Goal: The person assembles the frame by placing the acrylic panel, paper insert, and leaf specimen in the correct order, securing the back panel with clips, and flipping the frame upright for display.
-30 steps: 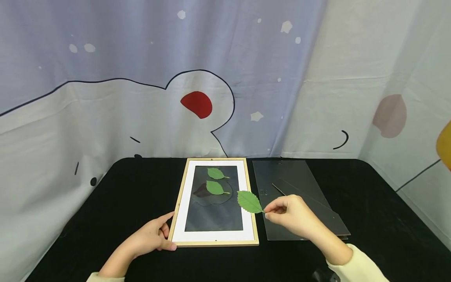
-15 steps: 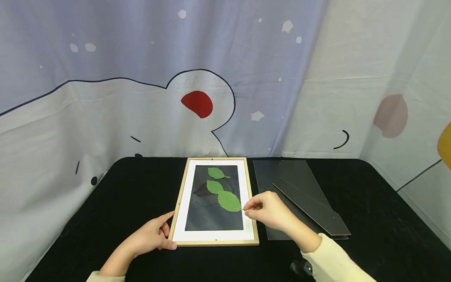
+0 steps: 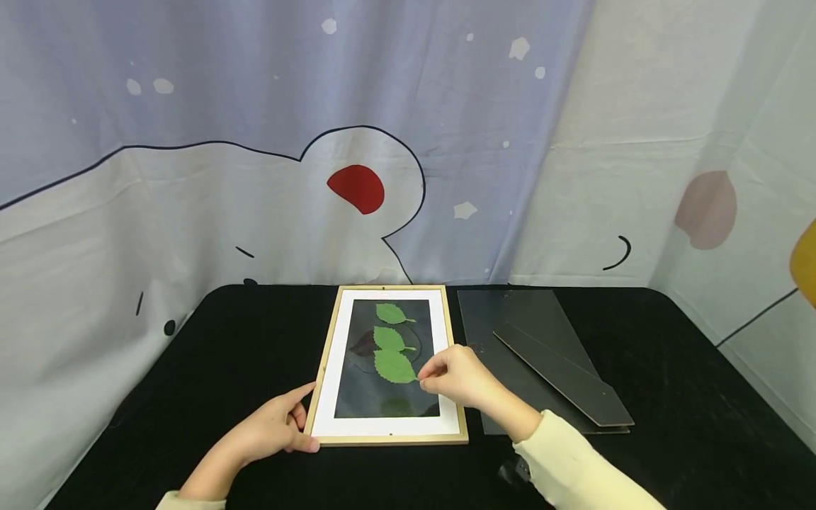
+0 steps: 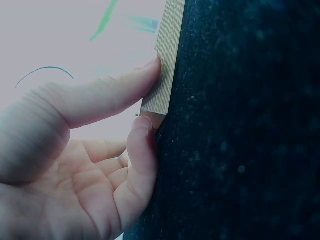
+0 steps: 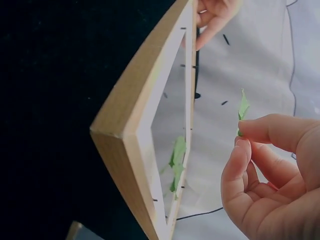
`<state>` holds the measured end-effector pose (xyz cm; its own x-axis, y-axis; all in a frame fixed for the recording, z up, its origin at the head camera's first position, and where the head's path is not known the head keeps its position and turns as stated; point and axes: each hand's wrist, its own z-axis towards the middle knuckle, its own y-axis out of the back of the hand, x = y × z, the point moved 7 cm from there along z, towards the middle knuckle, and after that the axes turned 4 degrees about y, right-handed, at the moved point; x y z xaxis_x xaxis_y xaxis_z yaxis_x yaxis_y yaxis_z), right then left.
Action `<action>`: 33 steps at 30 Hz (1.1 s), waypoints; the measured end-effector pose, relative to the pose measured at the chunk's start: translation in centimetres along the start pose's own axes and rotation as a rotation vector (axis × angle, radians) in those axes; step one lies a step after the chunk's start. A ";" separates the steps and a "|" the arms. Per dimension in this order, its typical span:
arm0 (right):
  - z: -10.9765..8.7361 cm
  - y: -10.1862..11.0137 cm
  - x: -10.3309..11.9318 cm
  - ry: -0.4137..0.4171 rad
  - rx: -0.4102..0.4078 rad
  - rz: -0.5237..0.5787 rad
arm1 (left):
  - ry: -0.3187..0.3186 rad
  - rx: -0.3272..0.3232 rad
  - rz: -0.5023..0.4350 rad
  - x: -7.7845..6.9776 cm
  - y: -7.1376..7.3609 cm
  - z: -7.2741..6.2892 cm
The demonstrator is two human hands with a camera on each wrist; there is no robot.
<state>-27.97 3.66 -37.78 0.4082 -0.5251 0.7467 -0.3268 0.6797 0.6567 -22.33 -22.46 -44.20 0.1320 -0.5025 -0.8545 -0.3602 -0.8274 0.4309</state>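
Observation:
A picture frame (image 3: 389, 440) with a light wooden border and white mat lies flat on the black table. My left hand (image 3: 270, 425) grips its near left corner, thumb (image 4: 112, 95) along the front edge and a curled finger at the corner. Two green leaves, an upper leaf (image 3: 390, 313) and a lower leaf (image 3: 387, 338), rest within the mat's dark opening. Between thumb and forefinger, my right hand (image 3: 462, 375) pinches a third leaf (image 3: 394, 366) by its stem. In the right wrist view this leaf (image 5: 243, 107) is held up above the frame's glossy surface, which mirrors the curtain.
Right of the frame lies a dark backing board (image 3: 510, 304), with a smaller dark flap (image 3: 561, 379) tilted up from it. A patterned curtain (image 3: 255, 205) hangs behind the table's far edge. A small black object (image 3: 513, 471) sits by the right sleeve.
My right hand has moved left with its leaf, from beside the frame's right edge to over the opening, below the other two leaves. The left hand has stayed at the corner.

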 end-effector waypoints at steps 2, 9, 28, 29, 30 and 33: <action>0.3 -0.4 -0.2 -0.002 0.008 -0.005 | -0.012 0.001 0.002 0.0 0.0 0.0; 1.1 -1.7 -1.0 -0.020 0.026 -0.021 | -0.021 -0.004 0.006 0.0 -0.1 0.0; 2.1 -3.5 -3.0 -0.082 0.069 -0.015 | -0.011 -0.006 0.001 -0.1 -0.1 -0.1; 2.1 -3.5 -3.0 -0.084 0.068 -0.017 | -0.010 -0.008 0.001 -0.1 -0.1 -0.1; 2.1 -3.5 -3.0 -0.084 0.067 -0.017 | -0.007 -0.010 0.003 -0.1 -0.1 -0.1; 2.2 -3.5 -3.0 -0.082 0.062 -0.021 | -0.005 -0.015 0.009 0.0 -0.1 -0.1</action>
<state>-29.89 1.72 -42.05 0.3451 -0.5813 0.7369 -0.3723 0.6359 0.6760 -22.24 -22.40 -44.17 0.1244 -0.5087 -0.8519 -0.3477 -0.8265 0.4428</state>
